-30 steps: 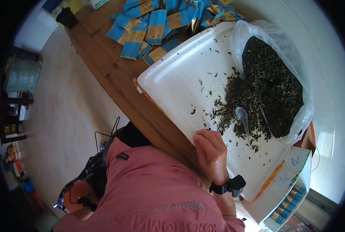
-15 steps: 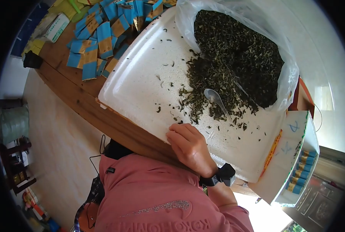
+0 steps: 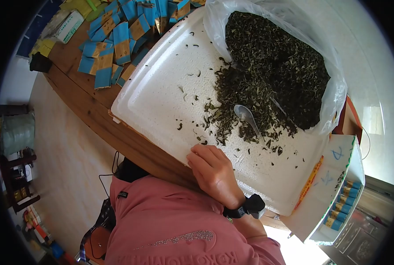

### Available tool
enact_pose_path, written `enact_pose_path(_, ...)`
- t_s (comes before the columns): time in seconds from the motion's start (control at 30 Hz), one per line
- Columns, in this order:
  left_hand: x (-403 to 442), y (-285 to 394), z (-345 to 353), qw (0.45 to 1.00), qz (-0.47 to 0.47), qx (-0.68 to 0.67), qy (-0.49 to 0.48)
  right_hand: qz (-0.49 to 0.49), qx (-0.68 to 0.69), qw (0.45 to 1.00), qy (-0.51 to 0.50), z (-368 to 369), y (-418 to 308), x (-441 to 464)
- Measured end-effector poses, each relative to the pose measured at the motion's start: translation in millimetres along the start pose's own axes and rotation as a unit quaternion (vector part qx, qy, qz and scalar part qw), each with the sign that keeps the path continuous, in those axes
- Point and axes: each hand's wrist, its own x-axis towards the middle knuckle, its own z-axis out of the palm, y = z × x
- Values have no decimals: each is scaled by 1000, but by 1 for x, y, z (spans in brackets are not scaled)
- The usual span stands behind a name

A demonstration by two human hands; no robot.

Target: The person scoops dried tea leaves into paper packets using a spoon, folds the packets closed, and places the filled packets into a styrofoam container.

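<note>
My right hand (image 3: 213,173), with a black band and device on its wrist, rests at the near edge of the white foam tray (image 3: 155,101). Its fingers are curled together, and whatever lies inside them is hidden. Dark dried leaves (image 3: 225,95) spill onto the tray from a clear plastic bag (image 3: 336,75). A translucent spoon (image 3: 246,115) lies on the loose leaves, beyond my fingers. Small leaf bits are scattered near my fingertips. My left hand is outside the view.
Blue and gold packets (image 3: 103,66) are piled on the wooden table (image 3: 80,99) at the upper left, near a black cup (image 3: 40,62). At the right, a white box (image 3: 327,185) holds more packets (image 3: 341,207). A yellow-orange strip (image 3: 309,182) lies along the tray's right side.
The view has swung since a second ago, so tray and leaves appear further left. My right hand stays curled at the tray edge. The left forearm, partly seen earlier, is gone from view.
</note>
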Motion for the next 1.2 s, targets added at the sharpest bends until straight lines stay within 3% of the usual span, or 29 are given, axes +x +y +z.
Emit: enact_pose_path(1.2, 3, -7, 19, 1000, 2, -19, 18, 9, 6, 1000, 5, 1, 0, -1)
